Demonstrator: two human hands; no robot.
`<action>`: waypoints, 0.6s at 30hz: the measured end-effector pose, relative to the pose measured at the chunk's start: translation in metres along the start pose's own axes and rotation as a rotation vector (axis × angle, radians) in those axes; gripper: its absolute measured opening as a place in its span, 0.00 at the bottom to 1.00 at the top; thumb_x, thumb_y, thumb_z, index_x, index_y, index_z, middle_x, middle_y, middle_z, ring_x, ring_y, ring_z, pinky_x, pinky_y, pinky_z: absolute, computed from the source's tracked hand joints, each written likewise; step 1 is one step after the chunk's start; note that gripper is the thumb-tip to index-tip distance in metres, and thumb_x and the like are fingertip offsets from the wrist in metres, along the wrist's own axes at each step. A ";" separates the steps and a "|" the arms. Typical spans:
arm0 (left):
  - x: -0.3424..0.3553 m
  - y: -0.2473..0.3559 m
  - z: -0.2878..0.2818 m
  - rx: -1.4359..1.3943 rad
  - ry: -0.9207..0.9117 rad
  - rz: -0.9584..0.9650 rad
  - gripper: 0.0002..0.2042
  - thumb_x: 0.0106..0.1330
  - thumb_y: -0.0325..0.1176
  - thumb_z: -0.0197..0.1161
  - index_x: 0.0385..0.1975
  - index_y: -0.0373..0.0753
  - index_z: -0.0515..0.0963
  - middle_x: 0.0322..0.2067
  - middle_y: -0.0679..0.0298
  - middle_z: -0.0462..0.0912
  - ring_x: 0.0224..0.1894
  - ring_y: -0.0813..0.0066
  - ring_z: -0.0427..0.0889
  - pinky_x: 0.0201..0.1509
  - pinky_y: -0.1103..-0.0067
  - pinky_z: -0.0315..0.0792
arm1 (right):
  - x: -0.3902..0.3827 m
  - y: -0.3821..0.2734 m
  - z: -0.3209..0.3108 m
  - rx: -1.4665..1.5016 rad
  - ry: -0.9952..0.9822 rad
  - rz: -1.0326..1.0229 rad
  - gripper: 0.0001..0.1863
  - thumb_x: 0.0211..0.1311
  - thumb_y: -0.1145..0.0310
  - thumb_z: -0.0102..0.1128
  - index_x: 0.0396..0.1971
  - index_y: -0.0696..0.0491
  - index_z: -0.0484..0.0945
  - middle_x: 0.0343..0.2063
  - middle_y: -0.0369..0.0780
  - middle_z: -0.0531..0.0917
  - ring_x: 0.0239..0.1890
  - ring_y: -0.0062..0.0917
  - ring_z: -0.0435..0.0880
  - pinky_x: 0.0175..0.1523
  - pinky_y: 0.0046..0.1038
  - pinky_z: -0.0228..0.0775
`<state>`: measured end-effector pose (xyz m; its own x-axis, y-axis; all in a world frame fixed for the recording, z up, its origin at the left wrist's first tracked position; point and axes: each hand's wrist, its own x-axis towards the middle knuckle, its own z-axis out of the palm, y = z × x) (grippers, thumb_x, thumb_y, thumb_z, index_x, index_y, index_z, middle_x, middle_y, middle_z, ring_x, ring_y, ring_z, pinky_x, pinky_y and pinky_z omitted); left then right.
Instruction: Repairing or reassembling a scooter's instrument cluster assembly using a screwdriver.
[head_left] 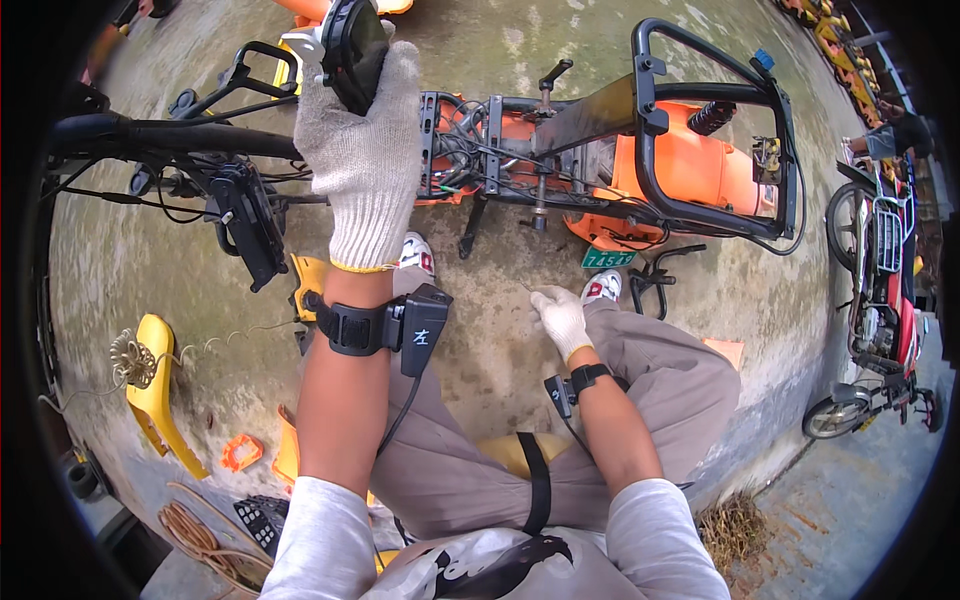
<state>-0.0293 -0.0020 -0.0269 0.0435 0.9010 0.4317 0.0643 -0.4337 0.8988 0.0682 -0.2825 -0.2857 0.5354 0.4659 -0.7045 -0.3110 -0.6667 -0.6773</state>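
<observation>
My left hand (365, 165), in a whitish knit glove, is raised over the bare scooter frame (493, 145). Its fingers are wrapped round a black, rounded, glossy part (352, 55) that looks like a dashboard display. Lower down, my right hand (562, 318), also gloved, is closed beside my right knee. A tiny thin thing shows at its fingertips, too small to name. The frame lies across in front of me, with loose wiring at its middle and a black tubular rack (645, 125) to the right. Beneath the rack is an orange rear fender (685, 160).
At left lie a yellow panel (152, 375) with a coiled cord, an orange ring-shaped piece (241, 453) and a brown hose (195, 525). A green plate (608, 259) hangs below the fender. At right stands a red motorcycle (888, 290); another person (890, 138) is near it.
</observation>
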 end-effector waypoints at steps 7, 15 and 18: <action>0.002 0.022 0.001 -0.588 -0.092 -0.260 0.22 0.69 0.33 0.68 0.60 0.34 0.72 0.43 0.63 0.85 0.41 0.81 0.83 0.44 0.82 0.79 | -0.098 -0.132 -0.023 0.144 -0.052 -0.263 0.18 0.70 0.67 0.60 0.54 0.61 0.78 0.37 0.41 0.88 0.32 0.20 0.87 0.36 0.21 0.78; 0.006 0.059 -0.011 -1.329 -0.283 -0.555 0.42 0.66 0.75 0.48 0.61 0.38 0.71 0.49 0.52 0.83 0.51 0.56 0.83 0.57 0.55 0.78 | -0.219 -0.222 -0.034 0.277 -0.062 -0.464 0.16 0.70 0.69 0.61 0.53 0.62 0.77 0.38 0.43 0.89 0.35 0.22 0.88 0.39 0.23 0.81; 0.005 0.072 -0.014 -1.388 -0.326 -0.567 0.37 0.71 0.68 0.47 0.61 0.38 0.72 0.52 0.52 0.82 0.54 0.55 0.81 0.59 0.51 0.77 | -0.246 -0.245 -0.028 0.328 -0.044 -0.539 0.16 0.69 0.71 0.62 0.52 0.63 0.78 0.38 0.44 0.88 0.36 0.23 0.88 0.41 0.23 0.82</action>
<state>-0.0382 -0.0288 0.0411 0.5570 0.8169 0.1498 -0.7966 0.4744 0.3748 0.0348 -0.2498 0.0599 0.6533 0.7147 -0.2498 -0.2355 -0.1218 -0.9642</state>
